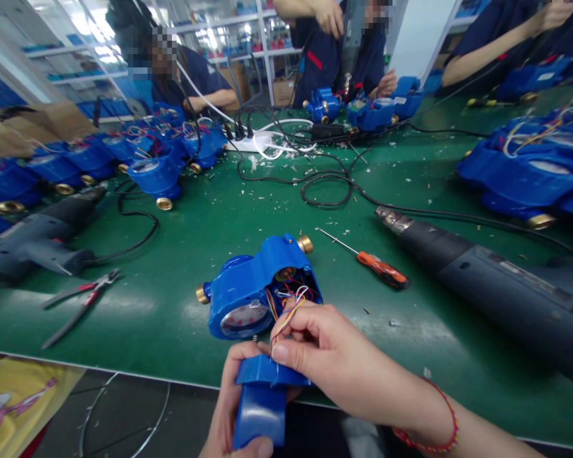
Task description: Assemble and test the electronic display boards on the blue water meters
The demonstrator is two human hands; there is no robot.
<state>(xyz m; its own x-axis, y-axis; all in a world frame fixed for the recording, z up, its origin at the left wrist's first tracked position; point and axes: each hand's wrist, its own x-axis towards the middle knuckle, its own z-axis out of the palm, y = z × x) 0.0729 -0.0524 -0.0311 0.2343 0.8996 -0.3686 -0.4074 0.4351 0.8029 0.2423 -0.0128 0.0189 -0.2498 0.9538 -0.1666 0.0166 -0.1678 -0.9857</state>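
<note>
A blue water meter (243, 286) with brass ends lies on the green table, its side compartment open and thin coloured wires coming out. Below it, at the table's front edge, my left hand (233, 394) is closed around a blue plastic cover (260, 413). My right hand (319, 343) pinches the coloured wires (291, 312) between thumb and fingers, just above the cover's top edge. The wires run from the meter's compartment down to the cover.
An orange screwdriver (382, 268) and a heat gun (477, 273) lie to the right. Pliers (86, 302) and another heat gun (42, 235) are at left. More meters (155, 172), a power strip (253, 142) and black cables (325, 181) lie farther back. People work across the table.
</note>
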